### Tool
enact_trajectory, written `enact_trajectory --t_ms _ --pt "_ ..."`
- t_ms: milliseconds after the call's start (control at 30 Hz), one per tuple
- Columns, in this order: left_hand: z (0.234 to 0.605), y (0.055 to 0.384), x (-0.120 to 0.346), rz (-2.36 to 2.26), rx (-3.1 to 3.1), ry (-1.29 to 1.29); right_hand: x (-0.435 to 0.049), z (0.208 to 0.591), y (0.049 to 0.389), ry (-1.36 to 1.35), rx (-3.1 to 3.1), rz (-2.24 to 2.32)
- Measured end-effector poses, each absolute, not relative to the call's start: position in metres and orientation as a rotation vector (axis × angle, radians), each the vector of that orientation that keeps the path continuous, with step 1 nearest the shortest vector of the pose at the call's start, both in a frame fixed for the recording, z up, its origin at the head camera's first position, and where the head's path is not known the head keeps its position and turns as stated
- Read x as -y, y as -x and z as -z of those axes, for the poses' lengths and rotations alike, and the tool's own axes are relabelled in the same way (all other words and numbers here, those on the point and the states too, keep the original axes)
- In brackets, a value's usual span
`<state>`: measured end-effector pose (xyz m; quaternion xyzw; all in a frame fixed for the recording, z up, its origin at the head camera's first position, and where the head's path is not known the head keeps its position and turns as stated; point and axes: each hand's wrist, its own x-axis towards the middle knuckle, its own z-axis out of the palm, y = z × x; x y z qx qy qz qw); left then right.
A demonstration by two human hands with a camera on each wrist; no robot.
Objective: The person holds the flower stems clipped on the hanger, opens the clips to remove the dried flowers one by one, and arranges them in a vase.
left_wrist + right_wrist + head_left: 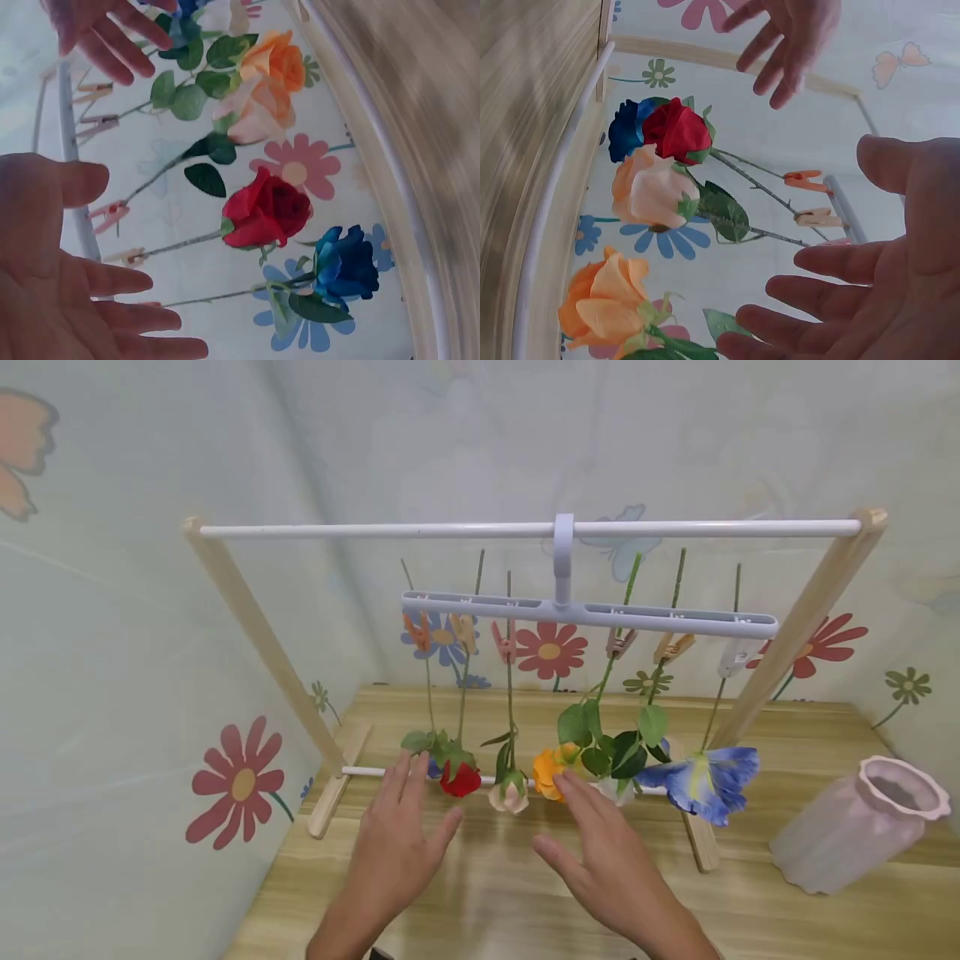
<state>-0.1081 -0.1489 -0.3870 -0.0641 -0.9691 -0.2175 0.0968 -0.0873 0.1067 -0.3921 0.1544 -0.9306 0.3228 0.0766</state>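
Both hands hold nothing, fingers extended, in front of a row of artificial flowers hanging upside down. In the head view my left hand [397, 835] is nearest the red rose [460, 778] and overlaps the blue rose [345, 264], which is mostly hidden there. My right hand [607, 856] has its fingertips by the orange rose [550, 774]. Between the hands hangs a pale pink rose [510, 795]. To the right are a white flower [618, 790] and a large blue flower [701, 781]. Small clothespins [505, 642] grip the stems under a pale hanger [487, 606].
The hanger hooks over the white top rod [337, 531] of a wooden-legged rack [262, 643]. A pink ribbed vase [855, 831] stands at the right on the wood-grain table [495, 893]. Behind is a curtain [450, 452] printed with flowers and butterflies.
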Motion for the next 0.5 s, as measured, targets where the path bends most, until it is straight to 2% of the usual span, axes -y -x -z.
enact_trajectory --t_ms 500 --pt "0.366 0.157 0.169 1.013 2.689 0.001 -0.067 0.371 0.12 -0.471 2.626 -1.138"
